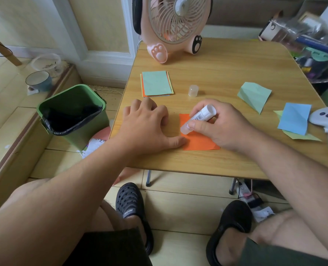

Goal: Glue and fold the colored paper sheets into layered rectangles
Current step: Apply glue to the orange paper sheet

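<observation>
My right hand (218,124) gripped the glue stick (197,120) over the orange sheet (199,143), left hand (147,125) spread flat beside it. Folded pieces (255,96) sat at 2 o'clock, unused stack (156,84) at 11, so plenty left.

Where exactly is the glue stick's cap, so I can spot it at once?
Start from the pink fan at the table's far edge and come toward the hands. The cap stands alone on bare wood, right of the paper stack: a small translucent cylinder, unlike the flat coloured sheets around.
</observation>
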